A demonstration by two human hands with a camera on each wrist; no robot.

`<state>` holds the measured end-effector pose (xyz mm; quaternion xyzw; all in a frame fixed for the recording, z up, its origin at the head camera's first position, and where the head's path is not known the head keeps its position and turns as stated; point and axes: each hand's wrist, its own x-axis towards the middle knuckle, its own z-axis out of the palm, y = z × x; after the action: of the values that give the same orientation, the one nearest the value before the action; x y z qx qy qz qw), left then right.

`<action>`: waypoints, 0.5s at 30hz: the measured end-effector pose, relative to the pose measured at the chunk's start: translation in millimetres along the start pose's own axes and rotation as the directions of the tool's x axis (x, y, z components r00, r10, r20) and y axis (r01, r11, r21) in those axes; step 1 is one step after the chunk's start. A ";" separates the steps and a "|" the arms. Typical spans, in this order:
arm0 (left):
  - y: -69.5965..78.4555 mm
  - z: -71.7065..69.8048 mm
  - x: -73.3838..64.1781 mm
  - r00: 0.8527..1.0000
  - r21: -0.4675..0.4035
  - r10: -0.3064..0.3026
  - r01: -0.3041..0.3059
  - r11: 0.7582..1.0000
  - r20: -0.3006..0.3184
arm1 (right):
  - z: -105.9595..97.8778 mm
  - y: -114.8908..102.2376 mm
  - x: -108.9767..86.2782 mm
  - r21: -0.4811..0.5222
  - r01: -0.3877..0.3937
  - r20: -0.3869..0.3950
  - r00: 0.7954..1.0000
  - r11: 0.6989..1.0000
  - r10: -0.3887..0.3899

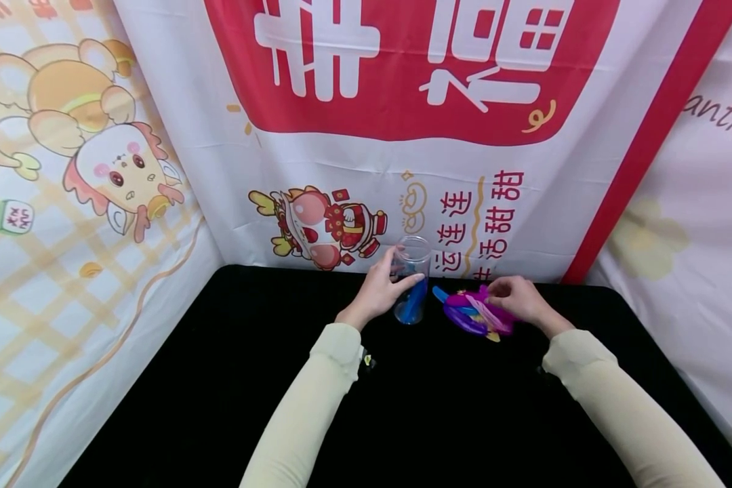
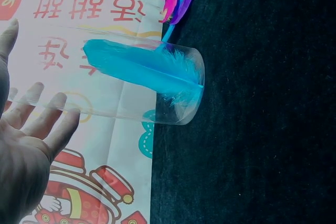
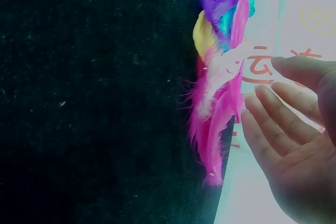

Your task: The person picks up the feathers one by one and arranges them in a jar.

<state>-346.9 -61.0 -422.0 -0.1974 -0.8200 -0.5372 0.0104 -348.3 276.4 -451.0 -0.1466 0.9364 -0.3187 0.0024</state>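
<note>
A clear cylindrical cup point(image 1: 413, 254) stands upright near the table's far edge, with a blue feather point(image 2: 142, 72) inside it. My left hand point(image 1: 379, 286) holds the cup from the left, thumb on one side and fingers on the other. To the cup's right lies a pile of feathers point(image 3: 223, 103) in pink, purple, yellow and blue. Over the right end of that pile is my right hand point(image 1: 518, 298). In the right wrist view its fingers are slightly bent, the thumb stands apart from them, and nothing shows between them.
The black-covered table point(image 1: 219, 407) meets a printed cloth backdrop point(image 1: 305, 163) right behind the cup and the feathers. Another printed cloth point(image 1: 67, 271) hangs along the left side, and a pale one point(image 1: 695, 271) along the right.
</note>
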 end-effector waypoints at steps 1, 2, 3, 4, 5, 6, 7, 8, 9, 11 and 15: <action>-0.1 0.1 0.0 1.000 0.000 0.000 0.000 1.000 -0.001 | 0.6 1.4 -0.1 -0.002 -0.003 0.004 1.000 1.000 0.003; -0.1 0.2 0.1 1.000 0.000 0.001 -0.001 1.000 -0.001 | 0.9 2.8 -0.2 -0.005 -0.004 0.012 1.000 1.000 0.004; -0.1 0.3 0.0 1.000 0.001 0.001 -0.001 1.000 -0.001 | 1.2 3.8 -0.1 -0.006 -0.007 0.019 1.000 1.000 0.007; -0.5 0.3 0.2 1.000 0.001 0.002 -0.002 1.000 -0.001 | 1.6 5.0 0.1 -0.007 -0.010 0.028 1.000 1.000 0.010; -1.0 0.2 0.3 1.000 0.002 0.003 -0.003 1.000 -0.001 | 2.0 6.0 0.3 -0.010 -0.012 0.036 0.999 1.000 0.012; -1.4 0.2 0.4 1.000 0.001 0.005 -0.005 1.000 -0.001 | 2.8 6.6 0.5 -0.015 -0.014 0.041 0.999 1.000 0.015; -1.7 0.1 0.6 1.000 0.001 0.007 -0.007 1.000 0.000 | 3.7 7.3 0.8 -0.017 -0.017 0.045 0.999 1.000 0.018; -1.9 0.0 0.7 1.000 0.001 0.006 -0.006 1.000 0.001 | 4.4 7.8 0.9 -0.019 -0.015 0.052 0.999 1.000 0.016; -2.1 -0.1 0.8 1.000 0.001 0.005 -0.005 1.000 0.002 | 5.7 8.1 0.9 -0.023 -0.014 0.053 0.998 1.000 0.016; -2.5 -0.4 1.1 1.000 -0.001 0.003 -0.003 1.000 0.005 | 7.9 8.2 0.5 -0.030 -0.006 0.054 0.999 1.000 0.008; -2.9 -0.7 1.6 1.000 -0.008 -0.001 0.001 1.000 0.010 | 12.0 8.4 -0.7 -0.032 0.010 0.050 0.999 0.999 -0.008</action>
<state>-349.5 -62.1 -423.8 -0.1997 -0.8180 -0.5394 0.0052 -348.7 275.7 -465.6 -0.1588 0.9404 -0.3000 0.0222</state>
